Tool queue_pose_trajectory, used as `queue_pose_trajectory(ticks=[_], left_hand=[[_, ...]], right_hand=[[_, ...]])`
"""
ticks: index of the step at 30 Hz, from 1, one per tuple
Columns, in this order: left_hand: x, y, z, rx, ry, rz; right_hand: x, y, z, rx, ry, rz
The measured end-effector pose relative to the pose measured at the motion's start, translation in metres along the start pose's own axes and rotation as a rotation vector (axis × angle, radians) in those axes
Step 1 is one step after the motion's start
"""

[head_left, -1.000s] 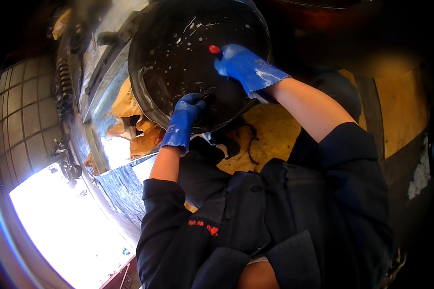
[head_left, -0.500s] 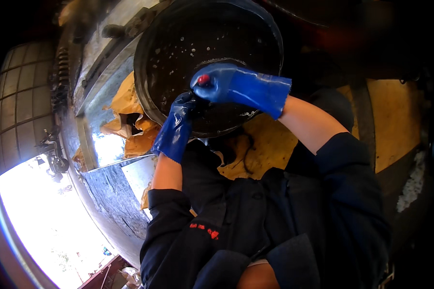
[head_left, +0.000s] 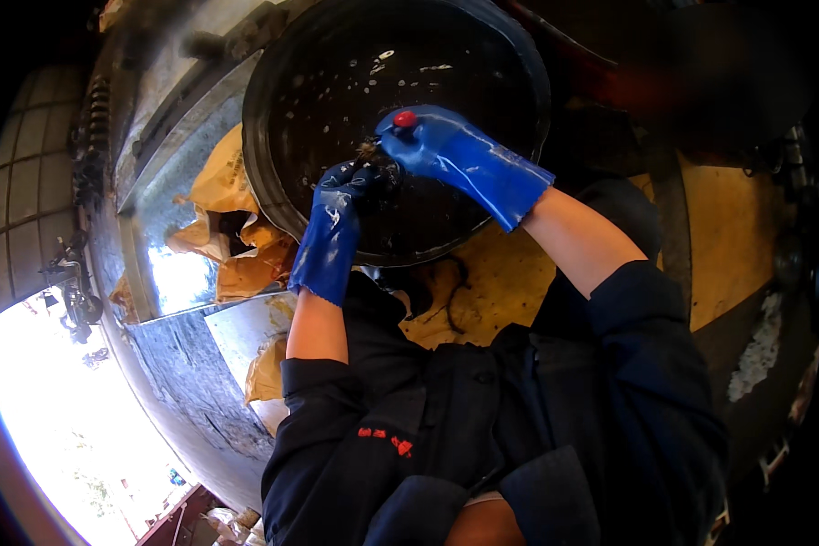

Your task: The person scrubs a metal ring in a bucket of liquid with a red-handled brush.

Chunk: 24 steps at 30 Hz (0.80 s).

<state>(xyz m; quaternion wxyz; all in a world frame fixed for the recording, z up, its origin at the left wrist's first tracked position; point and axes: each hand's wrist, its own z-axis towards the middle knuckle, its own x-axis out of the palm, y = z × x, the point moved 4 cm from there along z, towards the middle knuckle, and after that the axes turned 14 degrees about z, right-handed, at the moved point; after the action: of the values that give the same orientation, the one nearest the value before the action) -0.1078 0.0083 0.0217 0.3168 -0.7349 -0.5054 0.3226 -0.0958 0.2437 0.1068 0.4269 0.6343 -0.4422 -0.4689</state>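
The large round black pan, flecked with white suds, sits tilted above the steel sink. The blue-gloved left hand pinches a dark scrubbing wad; the blue-gloved right hand closes over it too. Best scrub in small firm circles, keeping the pan braced against the rim

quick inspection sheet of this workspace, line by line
surface: yellow-brown stained surface under the pan
job's things: big round black pan, inside flecked with pale spots; a small dark scrubbing wad between the hands
clutter: crumpled yellow-brown bags to the left of the pan
hands: left hand and right hand, both in blue gloves, meet inside the pan at the wad; red spot on the right glove
cables: nothing seen
surroundings: metal sink, tiled wall, bright glare at lower left
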Motion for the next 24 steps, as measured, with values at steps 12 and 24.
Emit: queue_pose_trajectory(ticks=[12, 24], left_hand=[[0.009, -0.013, -0.024, 0.103, -0.084, -0.027], [0.04, -0.029, -0.028, 0.129, 0.069, 0.106]], right_hand=[[-0.017, -0.039, -0.022, 0.507, -0.105, 0.178], [-0.011, -0.027, -0.039, 0.238, -0.194, 0.762]])
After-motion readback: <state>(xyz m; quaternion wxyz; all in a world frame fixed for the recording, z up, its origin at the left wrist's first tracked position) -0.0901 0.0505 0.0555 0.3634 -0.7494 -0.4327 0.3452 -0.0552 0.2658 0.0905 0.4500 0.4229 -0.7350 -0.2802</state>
